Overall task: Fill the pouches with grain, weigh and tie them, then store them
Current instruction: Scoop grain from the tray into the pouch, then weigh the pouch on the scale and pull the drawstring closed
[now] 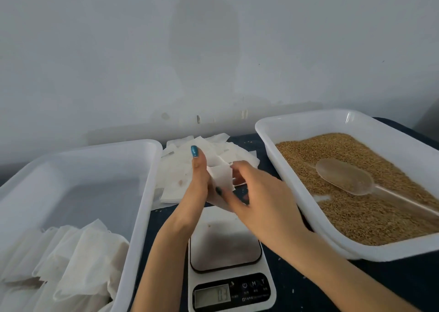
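Both hands hold one small white fabric pouch [222,177] above the far edge of the white digital scale [225,247]. The left hand [200,181] grips its side and the right hand [261,200] pinches its top edge. The scale sits at the near edge of the dark blue counter [297,295] in the narrow lane between two trays. The white plastic tray [147,169] on the left holds filled pouches [83,264]. The right white tray [268,145] holds brown grain [356,216] and a translucent scoop [344,176].

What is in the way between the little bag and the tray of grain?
Nothing visible. The left hand and right hand hold the pouch over the scale; the grain tray sits open to its right, with the scoop lying on the grain.
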A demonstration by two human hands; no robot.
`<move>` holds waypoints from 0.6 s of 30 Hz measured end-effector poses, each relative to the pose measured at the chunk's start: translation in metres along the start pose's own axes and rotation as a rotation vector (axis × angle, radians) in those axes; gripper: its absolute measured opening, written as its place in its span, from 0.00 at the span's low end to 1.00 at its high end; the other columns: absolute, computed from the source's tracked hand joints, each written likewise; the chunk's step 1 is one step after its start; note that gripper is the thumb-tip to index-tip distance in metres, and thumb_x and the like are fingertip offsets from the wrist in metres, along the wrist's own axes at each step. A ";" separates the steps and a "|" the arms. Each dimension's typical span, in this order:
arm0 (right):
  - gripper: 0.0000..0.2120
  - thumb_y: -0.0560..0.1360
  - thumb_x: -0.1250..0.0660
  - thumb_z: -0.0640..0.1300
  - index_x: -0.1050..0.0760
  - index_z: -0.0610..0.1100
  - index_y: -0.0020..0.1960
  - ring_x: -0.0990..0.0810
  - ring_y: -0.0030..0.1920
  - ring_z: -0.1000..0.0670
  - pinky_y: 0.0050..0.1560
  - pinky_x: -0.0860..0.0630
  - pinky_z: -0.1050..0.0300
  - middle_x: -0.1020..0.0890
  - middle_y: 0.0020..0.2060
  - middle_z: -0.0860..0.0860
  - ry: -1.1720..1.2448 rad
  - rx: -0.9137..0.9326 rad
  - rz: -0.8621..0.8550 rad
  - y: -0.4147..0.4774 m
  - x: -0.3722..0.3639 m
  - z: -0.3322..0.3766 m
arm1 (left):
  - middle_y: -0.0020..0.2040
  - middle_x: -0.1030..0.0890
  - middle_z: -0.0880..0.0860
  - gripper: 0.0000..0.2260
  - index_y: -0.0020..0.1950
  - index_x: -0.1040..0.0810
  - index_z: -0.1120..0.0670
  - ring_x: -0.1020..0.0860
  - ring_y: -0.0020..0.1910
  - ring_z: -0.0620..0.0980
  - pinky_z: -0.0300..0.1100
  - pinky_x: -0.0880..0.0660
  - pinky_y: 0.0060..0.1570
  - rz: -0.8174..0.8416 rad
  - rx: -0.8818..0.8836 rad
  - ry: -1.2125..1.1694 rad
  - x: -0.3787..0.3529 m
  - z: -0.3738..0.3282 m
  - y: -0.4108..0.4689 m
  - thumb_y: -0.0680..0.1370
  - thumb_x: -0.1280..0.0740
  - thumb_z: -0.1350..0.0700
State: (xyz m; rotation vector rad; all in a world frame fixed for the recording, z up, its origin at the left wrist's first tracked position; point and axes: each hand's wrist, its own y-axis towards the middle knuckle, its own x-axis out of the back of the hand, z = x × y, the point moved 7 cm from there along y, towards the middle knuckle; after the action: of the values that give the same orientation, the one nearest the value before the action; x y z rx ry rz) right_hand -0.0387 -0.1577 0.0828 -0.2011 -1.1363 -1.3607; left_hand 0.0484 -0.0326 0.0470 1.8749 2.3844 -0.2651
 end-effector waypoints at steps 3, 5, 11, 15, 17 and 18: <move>0.14 0.79 0.35 0.58 0.34 0.54 0.39 0.24 0.32 0.55 0.33 0.27 0.54 0.28 0.30 0.60 0.008 -0.040 -0.124 0.010 -0.011 -0.018 | 0.61 0.25 0.52 0.26 0.65 0.29 0.52 0.28 0.65 0.53 0.45 0.33 0.68 -0.026 -0.016 0.127 0.010 0.012 -0.016 0.81 0.57 0.38; 0.17 0.78 0.33 0.55 0.36 0.55 0.35 0.25 0.30 0.54 0.33 0.25 0.51 0.29 0.27 0.58 0.188 -0.082 -0.105 0.011 -0.021 -0.034 | 0.50 0.24 0.44 0.30 0.56 0.27 0.47 0.25 0.53 0.44 0.36 0.30 0.52 0.069 -0.095 0.381 0.014 0.012 -0.032 0.74 0.57 0.29; 0.18 0.77 0.29 0.49 0.32 0.57 0.32 0.29 0.28 0.59 0.33 0.35 0.67 0.27 0.26 0.61 0.486 -0.135 -0.005 -0.001 -0.050 -0.061 | 0.28 0.28 0.42 0.25 0.34 0.34 0.49 0.30 0.27 0.39 0.40 0.37 0.32 -0.026 -0.240 0.579 0.034 0.004 -0.030 0.75 0.53 0.30; 0.13 0.76 0.31 0.56 0.27 0.52 0.37 0.23 0.34 0.59 0.36 0.31 0.64 0.22 0.32 0.60 0.305 -0.187 0.104 -0.011 -0.067 -0.073 | 0.36 0.22 0.45 0.30 0.40 0.27 0.52 0.25 0.37 0.45 0.43 0.32 0.37 -0.018 -0.244 0.869 0.038 0.021 -0.025 0.76 0.58 0.32; 0.07 0.76 0.31 0.57 0.25 0.58 0.40 0.23 0.43 0.60 0.40 0.30 0.67 0.21 0.38 0.60 0.267 -0.161 0.071 -0.010 -0.064 -0.074 | 0.39 0.21 0.45 0.32 0.40 0.25 0.49 0.24 0.41 0.46 0.44 0.29 0.41 0.010 -0.203 0.934 0.038 0.028 -0.023 0.73 0.61 0.31; 0.05 0.75 0.31 0.57 0.22 0.57 0.44 0.24 0.47 0.60 0.44 0.28 0.66 0.20 0.41 0.61 0.257 -0.131 0.027 -0.010 -0.059 -0.073 | 0.40 0.21 0.45 0.32 0.40 0.24 0.48 0.23 0.42 0.46 0.44 0.28 0.43 0.024 -0.189 0.943 0.037 0.031 -0.022 0.74 0.62 0.31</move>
State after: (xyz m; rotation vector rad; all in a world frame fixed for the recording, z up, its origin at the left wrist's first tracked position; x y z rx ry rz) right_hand 0.0030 -0.1724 -0.0011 -0.1310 -0.8286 -1.3941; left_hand 0.0174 -0.0087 0.0119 2.2293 2.7082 1.0342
